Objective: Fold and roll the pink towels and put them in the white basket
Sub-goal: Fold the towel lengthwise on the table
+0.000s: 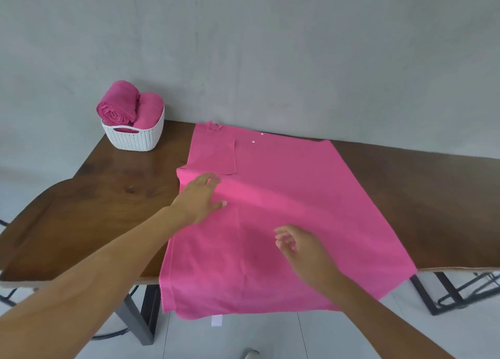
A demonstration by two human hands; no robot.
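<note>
**towelnerd:** So where's everything sitting? The pink towel (pixel 284 209) is spread flat across the brown wooden counter (pixel 108 185), roughly centre to right, and its near edge hangs over the counter's near side. A small white tag (pixel 216 321) dangles from that hanging edge. There's a smaller folded flap at the far left corner of the towel.

**foldguy22:** Yep, and the white basket (pixel 134 136) sits at the far left corner of the counter, well apart from the flat towel. Two rolled pink towels (pixel 119 107) are already in it, sticking up above the rim, side by side.

**towelnerd:** What about the hands?

**foldguy22:** The left hand (pixel 201 196) lies flat on the towel near its left edge, fingers spread and palm down, not pinching anything. The right hand (pixel 300 247) is over the middle of the towel, nearer the person, fingers loosely curled and apart, gripping nothing. It's blurry, so I can't tell if it's touching the cloth or just above it.

**towelnerd:** Behind it all there's just a plain grey wall (pixel 270 47).
</note>
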